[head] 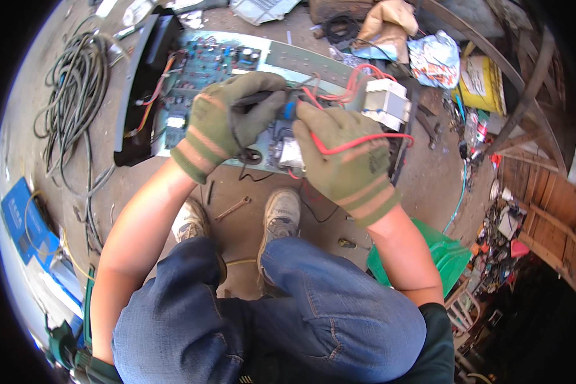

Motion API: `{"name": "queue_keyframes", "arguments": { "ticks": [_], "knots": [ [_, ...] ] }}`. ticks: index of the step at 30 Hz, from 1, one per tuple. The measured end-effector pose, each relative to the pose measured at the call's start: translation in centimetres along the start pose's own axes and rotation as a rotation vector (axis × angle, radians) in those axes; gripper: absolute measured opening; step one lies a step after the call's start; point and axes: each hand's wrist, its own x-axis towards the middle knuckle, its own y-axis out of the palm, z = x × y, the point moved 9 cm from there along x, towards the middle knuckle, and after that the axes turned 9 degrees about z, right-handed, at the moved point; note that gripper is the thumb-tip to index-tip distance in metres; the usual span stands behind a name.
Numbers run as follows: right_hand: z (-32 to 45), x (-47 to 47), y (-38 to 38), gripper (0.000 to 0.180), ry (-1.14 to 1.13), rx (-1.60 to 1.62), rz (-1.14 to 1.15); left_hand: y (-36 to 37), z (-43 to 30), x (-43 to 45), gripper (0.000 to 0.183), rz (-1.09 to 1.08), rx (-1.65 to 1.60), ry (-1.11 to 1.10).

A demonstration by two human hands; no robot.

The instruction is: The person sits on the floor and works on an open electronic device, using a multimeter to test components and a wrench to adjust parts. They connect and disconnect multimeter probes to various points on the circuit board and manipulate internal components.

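Observation:
An opened electrical unit lies on the ground before me, with a green circuit board (211, 62) at its left and a white-wrapped transformer (386, 104) at its right. My left hand (235, 117), in a green knit glove, pinches a black cable (231, 120) over the middle of the unit. My right hand (345, 149), gloved alike, has its fingers closed around a red cable (355, 143) that crosses the back of the glove. A small blue part (289, 111) shows between both sets of fingertips; which hand bears it is unclear. Under the hands sits a silvery component (290, 152), partly covered.
A black panel (141, 91) stands at the unit's left side, beside a coiled cable (74, 96). Between my shoes lies a wrench (232, 209); a screwdriver (347, 243) rests further right. A green plastic container (444, 254), yellow bucket (482, 84) and piled scrap (497, 235) occupy the right.

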Motion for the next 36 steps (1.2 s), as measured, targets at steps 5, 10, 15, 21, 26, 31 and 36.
{"name": "queue_keyframes", "arguments": {
  "ticks": [5,10,15,21,26,31,36],
  "knots": [
    [0.5,0.4,2.4,0.01,0.039,-0.085,0.05,0.0,0.2,0.3,0.019,0.028,0.041,-0.084],
    [-0.3,0.6,2.8,0.015,0.043,-0.023,0.028,0.4,-0.5,0.9,0.022,0.093,0.143,-0.115],
    [-0.1,1.2,2.9,0.015,0.062,-0.009,-0.002,0.6,0.0,2.1,0.022,0.186,0.073,-0.224],
    [-0.3,1.2,2.7,0.018,0.087,0.055,-0.007,0.7,-0.4,3.0,0.021,0.244,0.072,-0.289],
    [-0.2,1.2,2.8,0.018,0.089,0.032,0.028,0.5,0.1,3.1,0.023,0.245,0.115,-0.287],
    [-0.1,1.2,2.5,0.018,0.083,0.016,0.01,0.5,-0.1,3.1,0.022,0.227,0.119,-0.234],
    [-0.3,1.2,2.7,0.018,0.097,0.028,0.024,0.5,-0.6,3.3,0.022,0.223,0.19,-0.235]
  ]
}}
